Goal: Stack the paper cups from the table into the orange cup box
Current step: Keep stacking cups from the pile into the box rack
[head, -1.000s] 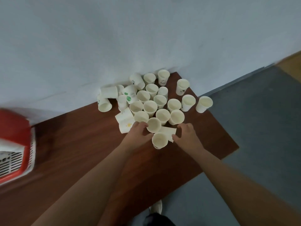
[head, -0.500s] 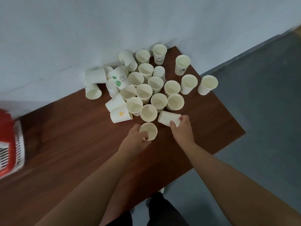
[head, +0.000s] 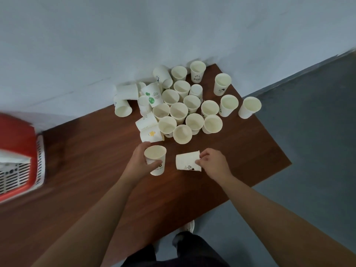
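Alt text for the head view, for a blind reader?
The left hand grips an upright paper cup and the right hand holds a sideways cup over a brown table. Loose cups cluster by the wall; the orange cup box sits far left.

Orange cup box (head: 18,143) blurred, cut off at left edge

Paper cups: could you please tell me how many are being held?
2: upright cup in the left hand; sideways cup pinched by the right hand. Nested ones may be hidden.
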{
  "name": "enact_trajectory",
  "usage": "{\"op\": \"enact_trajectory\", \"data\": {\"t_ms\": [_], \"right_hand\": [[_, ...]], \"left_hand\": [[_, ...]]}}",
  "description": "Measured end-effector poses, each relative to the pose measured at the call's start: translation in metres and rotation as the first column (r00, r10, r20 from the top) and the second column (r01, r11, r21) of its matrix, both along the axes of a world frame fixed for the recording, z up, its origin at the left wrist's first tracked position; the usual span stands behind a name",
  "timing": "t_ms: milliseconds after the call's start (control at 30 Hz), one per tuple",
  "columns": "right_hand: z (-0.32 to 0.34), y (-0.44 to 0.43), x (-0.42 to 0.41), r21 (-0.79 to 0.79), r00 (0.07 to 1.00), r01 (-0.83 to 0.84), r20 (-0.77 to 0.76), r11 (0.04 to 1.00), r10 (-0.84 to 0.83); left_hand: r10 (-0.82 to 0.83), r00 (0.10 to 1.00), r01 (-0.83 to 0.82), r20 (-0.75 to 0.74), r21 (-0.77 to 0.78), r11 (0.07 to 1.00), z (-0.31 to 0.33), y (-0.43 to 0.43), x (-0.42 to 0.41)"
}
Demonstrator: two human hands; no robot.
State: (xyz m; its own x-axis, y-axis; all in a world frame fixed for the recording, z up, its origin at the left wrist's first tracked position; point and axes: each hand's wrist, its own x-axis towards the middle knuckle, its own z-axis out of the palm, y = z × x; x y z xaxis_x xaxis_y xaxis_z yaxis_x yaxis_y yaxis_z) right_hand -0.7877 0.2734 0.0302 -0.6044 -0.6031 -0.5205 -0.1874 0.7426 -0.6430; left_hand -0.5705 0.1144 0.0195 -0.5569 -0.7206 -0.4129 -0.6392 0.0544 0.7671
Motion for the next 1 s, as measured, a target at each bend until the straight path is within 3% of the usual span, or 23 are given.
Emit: {"op": "enact_trajectory", "data": {"t_ms": [200, 333, 733, 1000], "right_hand": [[0.036, -0.039, 0.033, -0.135, 0.985, -0.155, -0.095, 0.979, 0.143], [0.062, -0.082, 0.076, -0.249, 0.939, -0.316, -0.221, 0.916, 0.264], [0.123, -0.224, 0.317, -0.369, 0.808, -0.579, -0.137, 0.728, 0.573], [0.123, -0.293, 0.465, -0.465, 0.764, -0.607, -0.121, 0.644, 0.634]], "left_hand": [[0.204, 0.979, -0.202, 0.020, -0.065, 0.977, 0.029, -0.009, 0.063], [0.341, 0.940, -0.333, 0.028, -0.147, 0.931, 0.054, -0.018, 0.131], [0.731, 0.672, -0.730, -0.119, -0.271, 0.627, 0.108, -0.065, 0.382], [0.803, 0.573, -0.803, -0.164, -0.307, 0.510, 0.110, -0.145, 0.513]]}}
